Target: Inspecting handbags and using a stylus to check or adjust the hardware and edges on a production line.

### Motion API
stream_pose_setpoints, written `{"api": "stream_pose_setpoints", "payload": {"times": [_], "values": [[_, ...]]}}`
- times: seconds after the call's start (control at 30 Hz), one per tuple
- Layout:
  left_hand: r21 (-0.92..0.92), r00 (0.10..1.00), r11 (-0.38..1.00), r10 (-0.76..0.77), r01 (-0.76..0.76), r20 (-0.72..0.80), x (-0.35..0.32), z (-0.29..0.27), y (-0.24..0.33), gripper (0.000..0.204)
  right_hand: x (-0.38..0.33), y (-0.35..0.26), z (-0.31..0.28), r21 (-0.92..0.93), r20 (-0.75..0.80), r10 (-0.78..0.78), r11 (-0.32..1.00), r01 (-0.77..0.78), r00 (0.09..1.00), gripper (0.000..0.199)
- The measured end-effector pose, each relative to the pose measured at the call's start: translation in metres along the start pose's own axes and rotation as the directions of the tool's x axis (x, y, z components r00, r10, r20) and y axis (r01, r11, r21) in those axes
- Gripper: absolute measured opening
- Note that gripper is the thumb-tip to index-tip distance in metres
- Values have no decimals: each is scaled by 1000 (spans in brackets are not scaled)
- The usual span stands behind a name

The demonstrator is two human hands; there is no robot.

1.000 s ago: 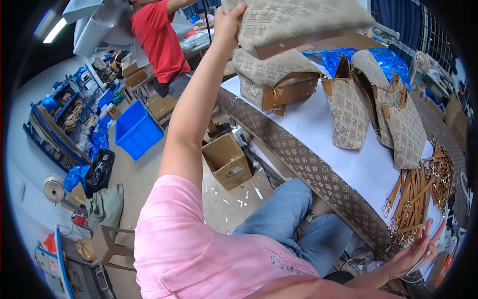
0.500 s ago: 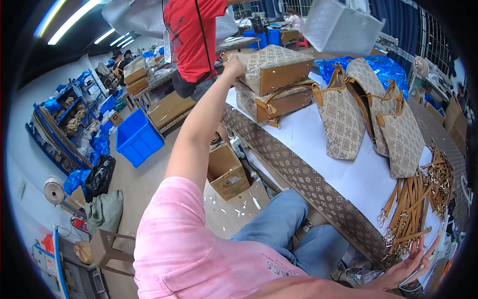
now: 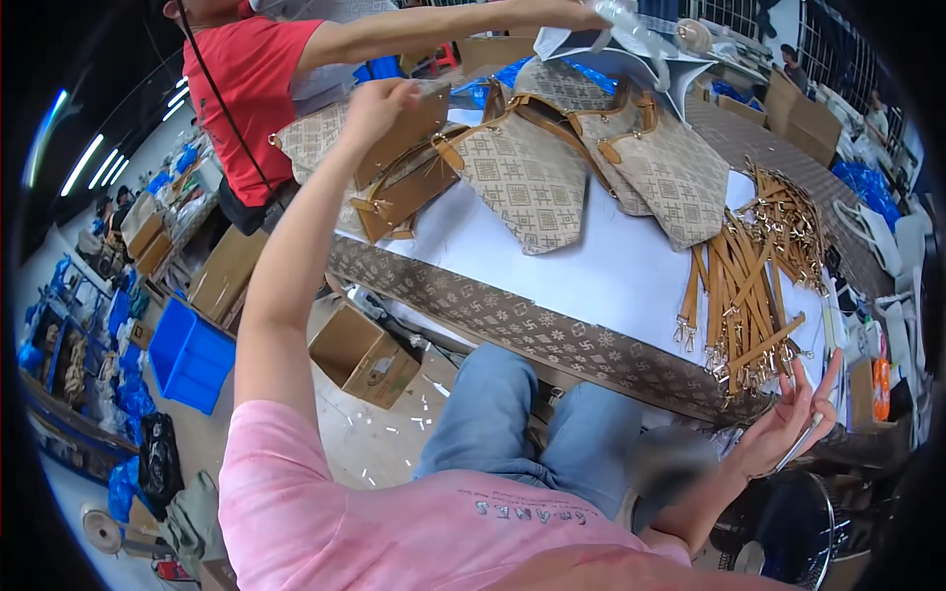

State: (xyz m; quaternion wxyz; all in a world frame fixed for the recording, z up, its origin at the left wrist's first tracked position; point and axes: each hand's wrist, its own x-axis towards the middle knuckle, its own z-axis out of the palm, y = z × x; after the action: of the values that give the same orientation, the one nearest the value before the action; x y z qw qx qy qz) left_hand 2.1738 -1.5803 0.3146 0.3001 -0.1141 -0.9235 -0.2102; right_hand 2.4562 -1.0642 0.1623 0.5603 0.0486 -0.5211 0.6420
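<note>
My left hand [image 3: 379,110] reaches across the worktable with its fingers curled at the upper edge of a beige patterned handbag [image 3: 313,130] with a brown base. Another bag's brown base [image 3: 406,197] shows beneath it. To the right stand several similar handbags [image 3: 527,177] with brown handles. My right hand [image 3: 783,428] is raised beside the table's near right edge, some fingers spread, with a slim silver tool [image 3: 800,441] held in the palm; its kind is unclear. Close by lies a pile of brown straps [image 3: 754,295] with metal clasps.
A co-worker in a red shirt [image 3: 251,89] stands across the table, an arm stretched over the bags toward clear plastic [image 3: 641,34]. White sheeting [image 3: 473,246] covers the tabletop. A cardboard box [image 3: 365,355] and a blue bin [image 3: 190,357] stand on the floor at left.
My view has turned rightward. The handbag at my left hand has tilted, and that hand is now by its base. The co-worker's arm has come across, and the pale translucent container has left view.
</note>
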Motion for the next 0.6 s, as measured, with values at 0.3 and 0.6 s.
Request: {"api": "stream_pose_setpoints", "payload": {"times": [0.3, 0.6], "values": [[300, 851, 943, -38, -142, 523, 14, 113, 71, 67, -3, -11, -5, -44, -39, -53, 998, 51, 998, 11], [25, 820, 999, -44, 37, 571, -16, 84, 85, 75, 1, -11, -13, -65, -91, -104, 993, 99, 990, 13]]}}
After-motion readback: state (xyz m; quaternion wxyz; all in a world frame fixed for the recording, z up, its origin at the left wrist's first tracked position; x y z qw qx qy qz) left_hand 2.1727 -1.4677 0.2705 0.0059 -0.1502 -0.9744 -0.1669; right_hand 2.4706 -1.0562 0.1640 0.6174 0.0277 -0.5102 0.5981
